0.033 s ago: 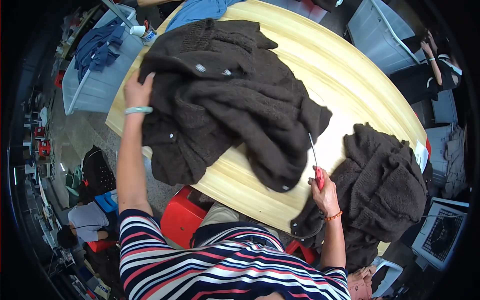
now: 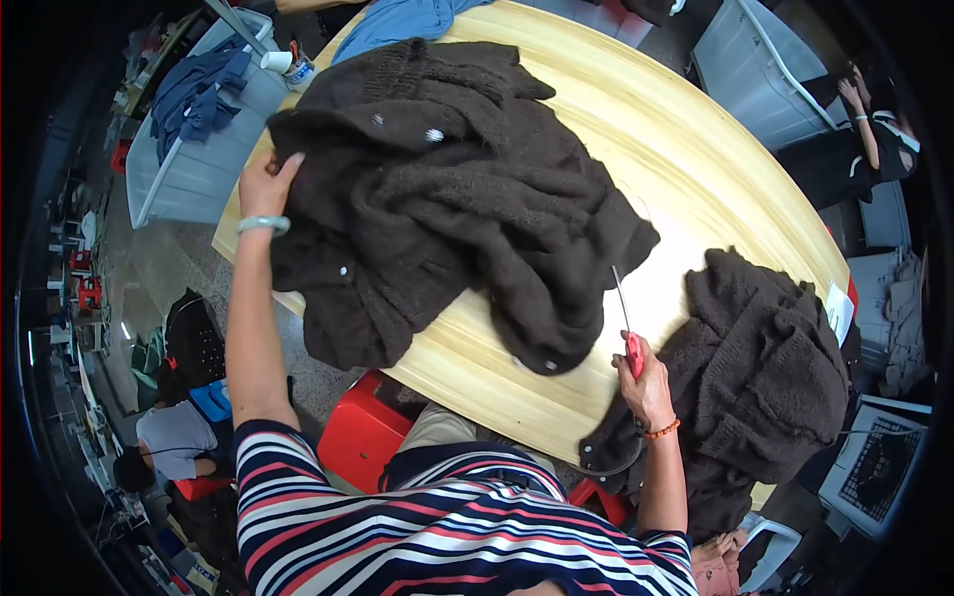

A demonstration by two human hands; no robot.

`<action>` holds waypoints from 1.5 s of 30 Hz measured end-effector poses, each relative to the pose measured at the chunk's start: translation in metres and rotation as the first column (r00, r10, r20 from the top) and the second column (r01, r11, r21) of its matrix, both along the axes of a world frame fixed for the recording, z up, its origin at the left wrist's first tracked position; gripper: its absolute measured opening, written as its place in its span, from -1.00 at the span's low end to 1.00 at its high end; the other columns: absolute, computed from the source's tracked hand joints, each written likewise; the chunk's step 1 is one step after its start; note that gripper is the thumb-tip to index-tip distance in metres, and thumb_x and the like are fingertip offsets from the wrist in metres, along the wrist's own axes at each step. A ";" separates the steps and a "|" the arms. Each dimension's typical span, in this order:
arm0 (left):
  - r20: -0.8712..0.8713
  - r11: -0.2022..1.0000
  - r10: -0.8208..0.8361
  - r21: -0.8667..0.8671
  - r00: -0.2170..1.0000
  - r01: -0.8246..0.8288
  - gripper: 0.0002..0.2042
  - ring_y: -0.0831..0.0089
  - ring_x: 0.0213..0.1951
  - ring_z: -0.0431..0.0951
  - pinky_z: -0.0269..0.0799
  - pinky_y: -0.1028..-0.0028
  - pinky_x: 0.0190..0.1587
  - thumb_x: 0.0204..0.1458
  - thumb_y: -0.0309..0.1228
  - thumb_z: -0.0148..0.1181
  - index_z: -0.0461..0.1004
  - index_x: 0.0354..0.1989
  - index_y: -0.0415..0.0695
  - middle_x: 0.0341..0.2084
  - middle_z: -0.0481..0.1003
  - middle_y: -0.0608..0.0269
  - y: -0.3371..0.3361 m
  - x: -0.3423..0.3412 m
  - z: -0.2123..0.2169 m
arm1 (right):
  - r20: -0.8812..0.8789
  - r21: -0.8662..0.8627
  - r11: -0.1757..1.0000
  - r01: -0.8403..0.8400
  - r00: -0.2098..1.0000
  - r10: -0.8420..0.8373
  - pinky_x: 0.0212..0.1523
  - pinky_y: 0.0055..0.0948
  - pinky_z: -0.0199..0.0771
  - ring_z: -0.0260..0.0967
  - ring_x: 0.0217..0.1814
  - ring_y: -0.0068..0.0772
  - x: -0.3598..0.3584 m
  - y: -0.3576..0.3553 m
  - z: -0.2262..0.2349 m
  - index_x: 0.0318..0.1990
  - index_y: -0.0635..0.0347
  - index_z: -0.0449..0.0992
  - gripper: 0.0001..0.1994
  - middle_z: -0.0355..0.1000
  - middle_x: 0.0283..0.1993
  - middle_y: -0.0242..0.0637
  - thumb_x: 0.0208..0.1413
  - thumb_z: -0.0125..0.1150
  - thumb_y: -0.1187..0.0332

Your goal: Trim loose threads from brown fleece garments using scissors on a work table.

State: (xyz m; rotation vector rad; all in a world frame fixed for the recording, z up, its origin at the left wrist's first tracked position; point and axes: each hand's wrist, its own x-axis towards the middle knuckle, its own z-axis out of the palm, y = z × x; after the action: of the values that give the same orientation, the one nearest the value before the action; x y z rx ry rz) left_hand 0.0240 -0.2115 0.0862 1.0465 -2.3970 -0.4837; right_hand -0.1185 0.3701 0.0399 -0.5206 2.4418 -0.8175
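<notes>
A dark brown knitted garment with shiny round buttons lies rumpled over the left and middle of the table. My left hand is at its left edge, the edge caught between thumb and fingers, some of which are hidden. In my right hand is a red-handled tool with a long thin metal shaft. Its tip points away from me, close to the garment's right side. To the right of that hand sits a heap of similar dark brown knitwear.
The pale wooden table has a curved far edge. Blue cloth and a white cup are at its far left. Grey plastic bins flank it. Near my legs is a red stool. Another person is at far right.
My left hand has shifted slightly left and down, drawing the garment's upper left edge with it. The buttoned edge near the tool has slid a little left. My right hand stays put.
</notes>
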 end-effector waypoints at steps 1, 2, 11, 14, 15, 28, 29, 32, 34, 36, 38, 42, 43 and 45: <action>-0.115 0.980 0.007 0.199 0.993 0.016 -0.87 0.53 -0.57 0.41 0.30 0.52 -0.51 0.07 -0.39 0.23 0.51 -0.37 -0.20 -0.65 0.43 0.31 0.001 0.009 -0.002 | 0.016 0.006 1.000 -0.004 1.000 0.004 -0.15 -0.27 0.45 0.53 -0.25 -0.10 -0.002 -0.007 0.001 0.10 0.24 0.38 -0.63 0.51 -0.30 -0.02 0.11 0.14 0.43; -0.225 0.919 0.034 0.389 0.974 0.058 -0.81 0.64 -0.60 0.36 0.24 0.60 -0.56 0.12 -0.33 0.22 0.49 -0.40 -0.21 -0.68 0.40 0.38 0.005 0.019 -0.009 | 0.031 0.016 1.000 -0.005 1.000 0.005 -0.14 -0.27 0.45 0.52 -0.25 -0.08 -0.004 -0.015 0.001 0.10 0.24 0.38 -0.62 0.50 -0.28 -0.02 0.11 0.15 0.43; -0.225 0.759 0.145 0.650 0.963 0.037 -0.68 0.63 -0.47 0.49 0.43 0.64 -0.48 0.03 -0.41 0.32 0.41 -0.05 -0.14 -0.45 0.49 0.37 0.147 0.059 -0.098 | -0.324 -0.193 0.966 -0.169 0.941 0.100 0.09 -0.20 0.40 0.33 0.14 0.12 -0.068 -0.140 -0.019 0.14 0.17 0.33 -0.54 0.32 0.14 0.04 0.07 0.24 0.35; -0.319 0.430 0.439 0.896 0.840 0.116 -0.56 0.65 -0.36 0.51 0.46 0.63 -0.38 0.01 -0.39 0.36 0.34 0.04 -0.23 -0.36 0.52 0.35 0.193 0.023 -0.104 | -0.339 -0.121 0.988 -0.097 0.939 0.051 0.11 -0.16 0.39 0.32 0.15 0.13 -0.102 -0.174 -0.048 0.18 0.15 0.30 -0.47 0.32 0.15 0.04 0.04 0.27 0.28; -0.405 0.485 0.422 0.857 0.811 0.176 -0.59 0.66 -0.36 0.50 0.45 0.64 -0.38 0.02 -0.42 0.34 0.36 0.02 -0.22 -0.36 0.52 0.36 0.198 0.014 -0.107 | -0.299 -0.082 0.995 -0.059 0.954 0.032 0.12 -0.13 0.38 0.32 0.15 0.14 -0.107 -0.180 -0.058 0.19 0.13 0.28 -0.44 0.34 0.14 0.04 0.02 0.29 0.25; -0.234 0.515 -0.741 0.403 0.629 0.757 -0.86 0.13 -0.32 0.43 0.25 0.19 -0.25 -0.10 -0.45 0.21 0.35 -0.44 -0.12 -0.49 0.42 0.15 0.306 0.000 -0.091 | -0.225 0.522 0.817 0.244 0.964 -0.144 -0.07 0.04 0.44 0.47 -0.09 0.19 -0.076 -0.002 -0.072 -0.02 0.13 0.32 -0.68 0.50 -0.21 0.14 0.01 0.02 0.42; -0.138 0.486 -0.794 0.440 0.592 0.755 -0.88 0.12 -0.29 0.44 0.27 0.18 -0.22 -0.09 -0.46 0.19 0.37 -0.40 -0.12 -0.46 0.44 0.14 0.321 0.003 -0.103 | -0.253 0.507 0.822 0.260 0.956 -0.146 -0.07 0.02 0.44 0.47 -0.10 0.19 -0.073 0.025 -0.076 -0.01 0.13 0.33 -0.68 0.50 -0.23 0.13 0.01 0.00 0.43; 0.087 0.471 -0.858 0.527 0.507 0.707 -0.88 0.10 -0.23 0.47 0.32 0.15 -0.15 -0.08 -0.48 0.14 0.41 -0.34 -0.13 -0.40 0.49 0.12 0.352 0.020 -0.133 | -0.172 0.399 0.885 0.239 0.968 -0.184 0.06 -0.08 0.38 0.38 0.07 0.16 -0.058 0.046 -0.059 0.13 0.16 0.32 -0.51 0.45 -0.03 0.09 -0.02 0.22 0.41; 0.207 0.479 -0.870 0.567 0.447 0.670 -0.87 0.08 -0.18 0.48 0.34 0.14 -0.11 -0.07 -0.50 0.11 0.43 -0.31 -0.13 -0.35 0.52 0.10 0.363 0.024 -0.142 | -0.247 0.265 0.942 0.206 0.959 -0.140 0.05 -0.09 0.39 0.37 0.09 0.13 -0.049 0.047 -0.050 0.15 0.12 0.31 -0.49 0.41 0.01 0.04 -0.02 0.24 0.40; 0.264 0.468 -0.878 0.652 0.399 0.596 -0.84 0.04 -0.14 0.50 0.36 0.11 -0.07 -0.10 -0.53 0.08 0.45 -0.29 -0.17 -0.30 0.54 0.04 0.367 0.029 -0.145 | -0.301 0.092 0.984 0.155 0.946 -0.121 0.06 -0.16 0.39 0.35 0.12 0.07 -0.041 0.022 -0.029 0.17 0.07 0.33 -0.47 0.36 0.07 -0.03 -0.02 0.28 0.39; 0.289 0.434 -0.900 0.675 0.327 0.597 -0.82 0.03 -0.14 0.51 0.37 0.11 -0.08 -0.12 -0.53 0.09 0.45 -0.29 -0.17 -0.30 0.55 0.03 0.377 0.034 -0.143 | -0.255 -0.045 0.995 0.084 0.962 -0.093 0.06 -0.22 0.40 0.37 0.10 0.05 -0.035 -0.020 -0.008 0.14 0.09 0.37 -0.47 0.38 0.07 -0.03 -0.04 0.35 0.32; 0.312 0.349 -0.935 0.723 0.168 0.596 -0.73 0.05 -0.12 0.53 0.39 0.13 -0.07 -0.17 -0.52 0.13 0.48 -0.21 -0.17 -0.26 0.57 0.00 0.413 0.034 -0.144 | -0.176 -0.052 0.995 -0.083 0.982 0.072 0.08 -0.21 0.42 0.40 0.09 -0.01 -0.017 -0.117 0.016 0.18 0.11 0.34 -0.29 0.41 0.06 -0.04 -0.13 0.46 0.06; 0.302 0.338 -0.939 0.716 0.165 0.610 -0.73 0.07 -0.12 0.53 0.39 0.14 -0.07 -0.17 -0.52 0.13 0.48 -0.21 -0.17 -0.26 0.57 0.02 0.421 0.034 -0.145 | -0.178 -0.015 0.992 -0.123 0.977 0.118 0.07 -0.18 0.42 0.39 0.09 0.02 -0.012 -0.140 0.012 0.20 0.09 0.30 -0.24 0.39 0.07 -0.05 -0.16 0.46 0.01; 0.317 0.352 -0.933 0.708 0.171 0.612 -0.73 0.09 -0.12 0.53 0.39 0.16 -0.07 -0.17 -0.52 0.13 0.48 -0.20 -0.15 -0.27 0.56 0.04 0.432 0.037 -0.148 | -0.198 -0.019 0.988 -0.156 0.969 0.150 0.00 -0.08 0.46 0.42 0.01 0.14 -0.003 -0.176 -0.009 0.26 0.05 0.21 -0.15 0.36 0.07 0.02 -0.21 0.48 0.00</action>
State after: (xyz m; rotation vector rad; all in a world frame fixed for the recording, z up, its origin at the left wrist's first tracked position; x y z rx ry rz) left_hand 0.0609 0.2205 -0.0619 -0.2542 -3.5949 -1.2182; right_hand -0.1220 0.1937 0.0311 -0.8276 2.5292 -0.7766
